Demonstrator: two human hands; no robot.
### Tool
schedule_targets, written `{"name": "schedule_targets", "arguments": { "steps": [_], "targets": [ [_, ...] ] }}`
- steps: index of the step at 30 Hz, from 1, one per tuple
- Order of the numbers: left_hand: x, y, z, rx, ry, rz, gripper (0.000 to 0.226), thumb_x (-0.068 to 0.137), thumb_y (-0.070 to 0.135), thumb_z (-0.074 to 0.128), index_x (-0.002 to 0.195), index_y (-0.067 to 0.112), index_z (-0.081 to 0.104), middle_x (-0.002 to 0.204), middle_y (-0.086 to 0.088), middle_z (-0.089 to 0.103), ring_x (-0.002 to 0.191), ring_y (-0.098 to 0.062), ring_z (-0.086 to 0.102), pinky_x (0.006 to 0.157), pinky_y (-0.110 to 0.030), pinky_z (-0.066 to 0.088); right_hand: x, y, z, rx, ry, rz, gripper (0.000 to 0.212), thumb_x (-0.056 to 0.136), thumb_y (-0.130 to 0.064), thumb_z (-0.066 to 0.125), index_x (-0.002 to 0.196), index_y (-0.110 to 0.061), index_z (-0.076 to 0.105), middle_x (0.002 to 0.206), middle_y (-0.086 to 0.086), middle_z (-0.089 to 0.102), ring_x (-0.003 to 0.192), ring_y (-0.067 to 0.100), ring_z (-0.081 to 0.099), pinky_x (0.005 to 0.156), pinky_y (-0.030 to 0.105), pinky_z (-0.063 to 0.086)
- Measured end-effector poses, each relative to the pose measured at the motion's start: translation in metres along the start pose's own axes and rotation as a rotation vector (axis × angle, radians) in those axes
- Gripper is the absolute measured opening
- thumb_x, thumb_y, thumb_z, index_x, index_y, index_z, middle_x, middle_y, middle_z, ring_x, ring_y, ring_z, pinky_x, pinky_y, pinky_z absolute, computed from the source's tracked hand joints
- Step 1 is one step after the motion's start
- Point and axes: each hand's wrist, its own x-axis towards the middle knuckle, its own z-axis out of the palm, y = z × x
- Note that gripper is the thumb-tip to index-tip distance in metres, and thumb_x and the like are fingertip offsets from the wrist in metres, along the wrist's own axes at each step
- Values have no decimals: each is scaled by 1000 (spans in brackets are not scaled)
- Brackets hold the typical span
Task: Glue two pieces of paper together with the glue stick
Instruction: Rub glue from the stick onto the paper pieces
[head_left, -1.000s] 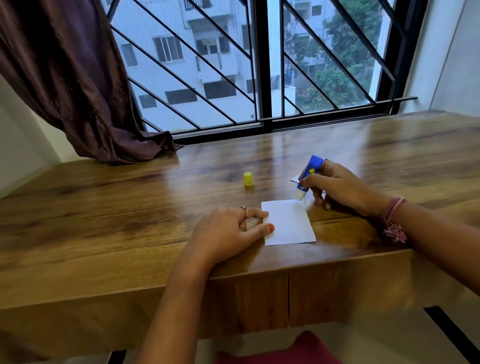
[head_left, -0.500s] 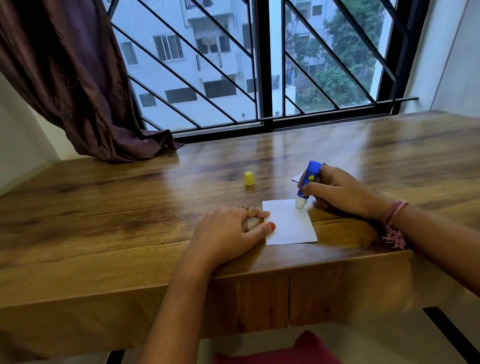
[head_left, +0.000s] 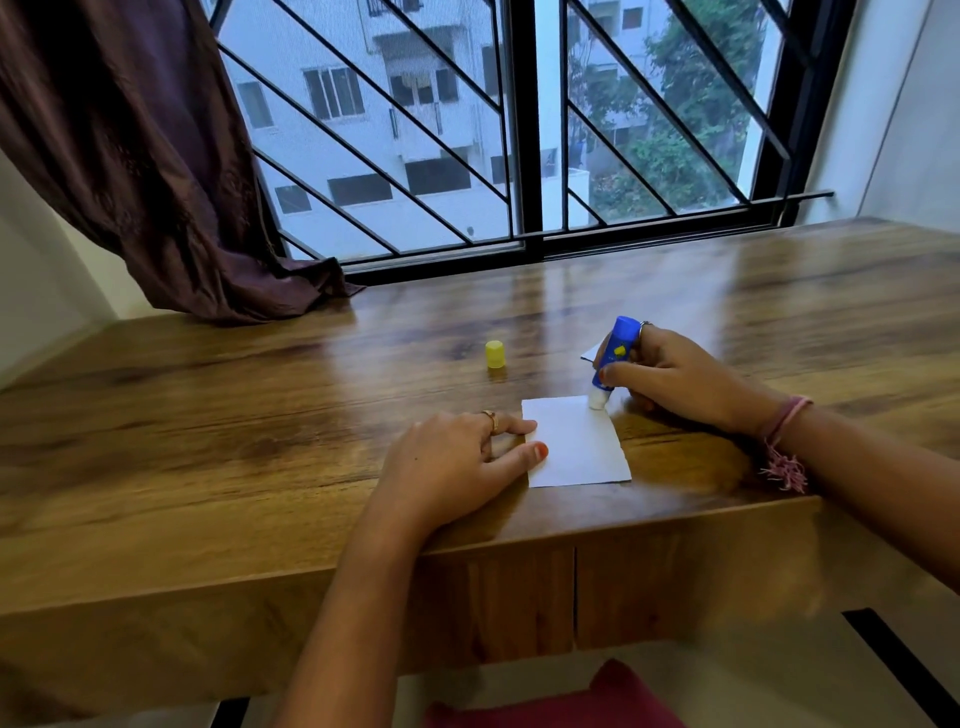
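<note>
A small white sheet of paper (head_left: 574, 441) lies flat near the front edge of the wooden table (head_left: 260, 415). My left hand (head_left: 457, 462) rests on the table with its thumb and fingertips pressing the sheet's left edge. My right hand (head_left: 670, 376) grips a blue glue stick (head_left: 615, 353), tilted, its white tip touching the sheet's far right corner. A second white paper (head_left: 591, 354) peeks out behind the right hand, mostly hidden. The yellow cap (head_left: 495, 354) stands on the table to the left of the glue stick.
A dark curtain (head_left: 145, 171) drapes onto the table's back left. A barred window (head_left: 519, 130) runs along the far edge. White walls close in on both sides. A red cushion (head_left: 561, 701) shows below the table front.
My right hand brought the glue stick down and toward me, from above the table behind the sheet until its tip touched the sheet's far right corner. The left hand stayed put.
</note>
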Motion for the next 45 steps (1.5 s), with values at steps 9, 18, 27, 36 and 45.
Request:
{"name": "schedule_targets", "arguments": {
  "steps": [9,18,27,36,45],
  "targets": [
    [0,-2,1,7,-4,-6,40,83,66,45,116,48,60,59,16,50,59,-8,40,52,-27,30,-2,-1,0,-1,-39,-30,6,87,-8,60,91,-13,61,50,-12,56,43,0,46,46,12,37],
    [1,-4,2,14,1,-13,40,83,67,45,116,49,59,63,12,54,57,-7,40,52,-27,30,-5,-3,0,-30,-78,-100,7,82,-14,62,88,-12,63,75,5,62,62,9,54,64,22,44],
    [0,-3,3,10,2,-30,38,82,67,46,114,51,60,57,11,51,68,-15,52,56,-30,31,-9,-5,2,-114,-82,-230,7,80,-17,62,85,-12,63,84,24,61,70,29,54,70,43,46],
    [0,-1,0,13,-14,-25,39,83,67,44,116,51,58,65,17,53,74,-16,57,57,-29,32,-10,-6,2,-114,-73,-229,15,77,-20,60,85,-8,63,84,27,60,77,42,55,73,51,47],
    [1,-2,1,23,-20,-22,39,83,68,43,116,51,57,82,28,49,57,-6,38,55,-27,30,-14,-11,3,-120,-103,-254,13,76,-18,58,82,-7,62,80,24,58,72,35,56,69,44,47]
  ]
}}
